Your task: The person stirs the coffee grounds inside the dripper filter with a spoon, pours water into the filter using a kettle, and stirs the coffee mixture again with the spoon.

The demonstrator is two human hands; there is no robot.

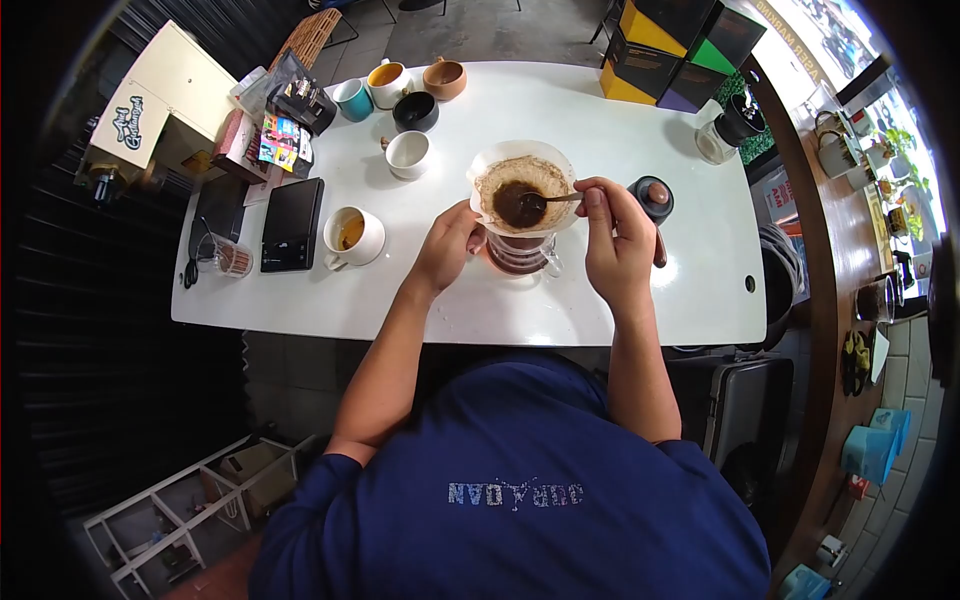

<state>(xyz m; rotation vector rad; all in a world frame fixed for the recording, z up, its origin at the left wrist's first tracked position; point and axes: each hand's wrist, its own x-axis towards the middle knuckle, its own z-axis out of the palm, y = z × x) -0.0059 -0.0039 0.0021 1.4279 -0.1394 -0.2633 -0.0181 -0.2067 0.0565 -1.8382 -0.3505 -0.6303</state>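
At the table's left, a clear tumbler (pixel 226 257) with a thin stick in it stands near a flat black scale (pixel 292 225). Just right of the scale is a white mug (pixel 354 237) with some amber-brown liquid inside, and beyond it sits a small pale cup (pixel 409 153). Next comes the left hand (pixel 447 247), its curled fingers and thumb at the near left side of the paper filter (pixel 551 164); the fingertips are partly hidden, so I cannot tell whether they pinch anything there. The filter sits above a clear glass server (pixel 520 258), near the middle of the white table (pixel 420 310). It is an off-white cone, open at the top, its upper wall coated with a grainy tan-brown layer. Lower down, the coffee (pixel 515 207) is a dark, wet, almost black pool with a slight shine. A metal spoon (pixel 562 198) slants into this pool from the right, its handle pinched between the thumb and fingers of the right hand (pixel 617 240). Just beyond that hand lies a dark round-topped vessel (pixel 650 207) with a brown knob and handle.
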